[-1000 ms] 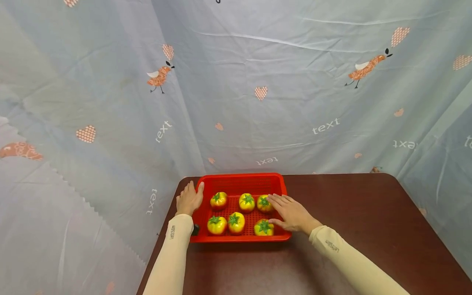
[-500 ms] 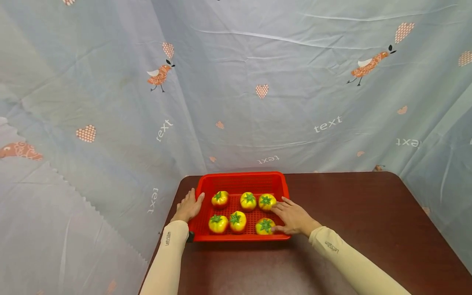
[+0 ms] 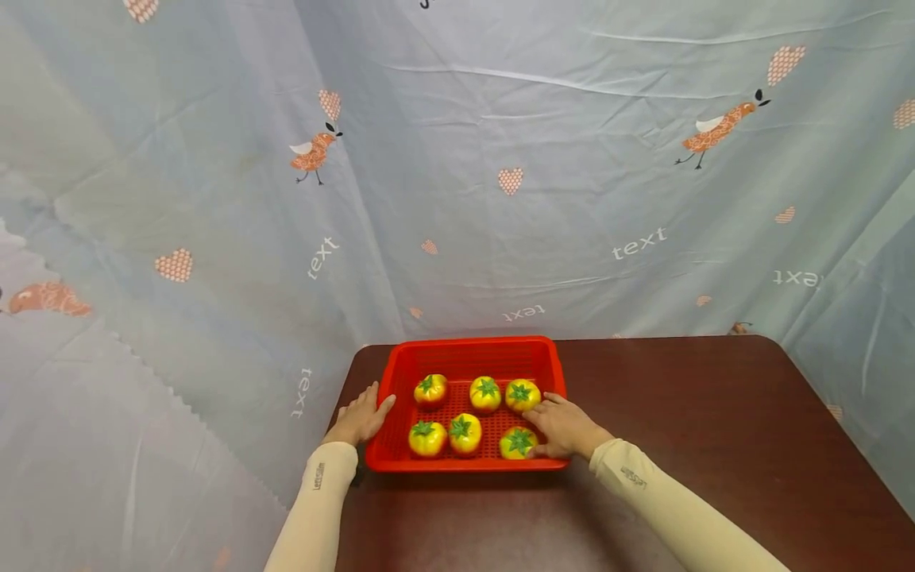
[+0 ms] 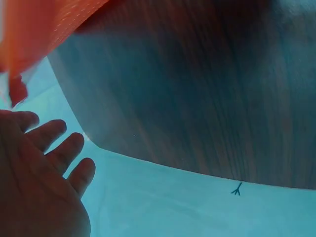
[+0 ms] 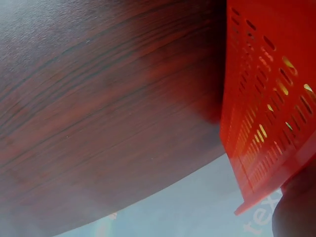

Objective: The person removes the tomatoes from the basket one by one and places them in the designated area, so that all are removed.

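Note:
A red plastic basket [image 3: 465, 466] with slotted walls holds several yellow-and-red tomato-like fruits [image 3: 427, 438] with green leafy tops. My left hand [image 3: 360, 417] is at the basket's left wall, thumb toward the rim; in the left wrist view this hand [image 4: 44, 173] has its fingers extended and spread, near the orange-looking basket [image 4: 74, 19]. Across the right rim lies my right hand [image 3: 565, 427], its fingertips over the inside, close to the two rightmost fruits. The right wrist view shows the basket's outer wall [image 5: 266, 98] and a dark part of the hand [image 5: 298, 212] by the rim.
The basket stands at the back left of a dark brown wooden table [image 3: 679, 429] with rounded corners. A grey-blue curtain [image 3: 457, 199] printed with birds and hearts hangs behind and on both sides. Both forearms wear pale sleeves [image 3: 643, 485].
My left hand has lowered from over the basket's left rim to outside the wall. The right hand has settled lower over the right rim. The fruits keep their places in the basket.

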Motion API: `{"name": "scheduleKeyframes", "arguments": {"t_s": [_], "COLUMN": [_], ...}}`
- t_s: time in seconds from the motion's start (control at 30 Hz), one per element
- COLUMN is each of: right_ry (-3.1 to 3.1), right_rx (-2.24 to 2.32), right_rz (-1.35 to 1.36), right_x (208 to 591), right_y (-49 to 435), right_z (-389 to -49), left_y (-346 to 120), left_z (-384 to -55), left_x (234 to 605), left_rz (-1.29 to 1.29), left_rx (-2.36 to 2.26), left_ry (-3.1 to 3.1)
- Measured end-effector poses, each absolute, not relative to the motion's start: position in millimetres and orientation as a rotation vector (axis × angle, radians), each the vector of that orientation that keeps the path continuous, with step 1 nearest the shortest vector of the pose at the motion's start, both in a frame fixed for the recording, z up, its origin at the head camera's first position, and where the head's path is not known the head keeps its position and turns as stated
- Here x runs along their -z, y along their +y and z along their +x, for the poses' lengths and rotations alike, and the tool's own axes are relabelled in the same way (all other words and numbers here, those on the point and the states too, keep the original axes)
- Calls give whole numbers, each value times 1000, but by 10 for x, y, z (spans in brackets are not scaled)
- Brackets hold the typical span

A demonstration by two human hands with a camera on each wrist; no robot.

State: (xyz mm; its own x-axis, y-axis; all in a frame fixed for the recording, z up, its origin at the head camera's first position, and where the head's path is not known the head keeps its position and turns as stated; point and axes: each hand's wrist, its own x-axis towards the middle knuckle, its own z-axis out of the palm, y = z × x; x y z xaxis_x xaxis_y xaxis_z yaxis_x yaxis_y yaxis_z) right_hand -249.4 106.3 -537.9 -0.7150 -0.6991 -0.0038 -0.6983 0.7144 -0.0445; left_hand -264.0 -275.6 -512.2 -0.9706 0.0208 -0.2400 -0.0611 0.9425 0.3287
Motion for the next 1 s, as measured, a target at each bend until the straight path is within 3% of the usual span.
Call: {"name": "scheduleKeyframes", "arguments": {"t_s": [0.57, 1.0], "right_ry": [2886, 2838], "right_rx": [-127, 66], "right_rz": [-1094, -1130], "right_x": [5424, 5491], "right_y": [850, 825], "right_z": [-2477, -2519], "left_y": [-2796, -2803], "left_z": [-2579, -2547], "left_x": [5252, 5288], "left_rz": [-6, 4], "left_rx": [-578, -621], "left_ry": [2863, 2902]}}
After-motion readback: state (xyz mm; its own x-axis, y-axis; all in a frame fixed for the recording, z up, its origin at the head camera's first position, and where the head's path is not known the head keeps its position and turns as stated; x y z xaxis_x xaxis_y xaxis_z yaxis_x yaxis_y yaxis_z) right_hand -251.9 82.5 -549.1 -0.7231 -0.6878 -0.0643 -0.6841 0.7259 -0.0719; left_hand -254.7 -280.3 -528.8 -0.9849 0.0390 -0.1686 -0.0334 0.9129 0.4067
